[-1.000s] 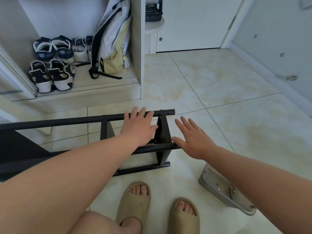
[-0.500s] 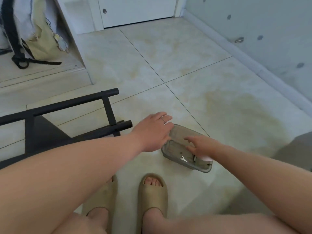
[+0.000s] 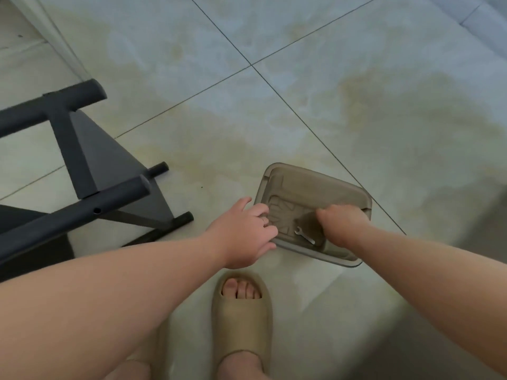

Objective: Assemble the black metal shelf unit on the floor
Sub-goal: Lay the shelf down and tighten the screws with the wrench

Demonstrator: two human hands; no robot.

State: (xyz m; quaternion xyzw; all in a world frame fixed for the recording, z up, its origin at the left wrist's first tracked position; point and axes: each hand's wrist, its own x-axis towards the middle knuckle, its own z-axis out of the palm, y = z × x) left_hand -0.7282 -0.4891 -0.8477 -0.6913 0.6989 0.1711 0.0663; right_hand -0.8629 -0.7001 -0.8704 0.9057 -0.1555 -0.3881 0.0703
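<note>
**Steadying the hardware tray while reaching in for a fastener**

I am curling the left grip [image 3: 244, 231] over the rim of the smoky plastic tray [image 3: 315, 185], fingers hooked on the edge. I judge this is keeping the light tray from skating on the tiled floor [image 3: 301, 105] while the other hand is working inside it. I am dipping the right grip [image 3: 343, 224] into the tray with its knuckles up and fingers bent downward. The fingertips are hidden under the hand, so I cannot tell whether it is pinching a part or closing on nothing.

A small flat spanner [image 3: 304, 235] is lying on the tray bottom between the two grips, just beside the right one and untouched. The black metal shelf frame [image 3: 90, 157] is lying on the floor well to the left of the left grip, out of both hands. One tube is showing a bolt hole [image 3: 96, 210] with nothing in it, so I judge I am fetching hardware for that joint. A tan slipper [image 3: 241, 311] is standing just behind the left grip.
</note>
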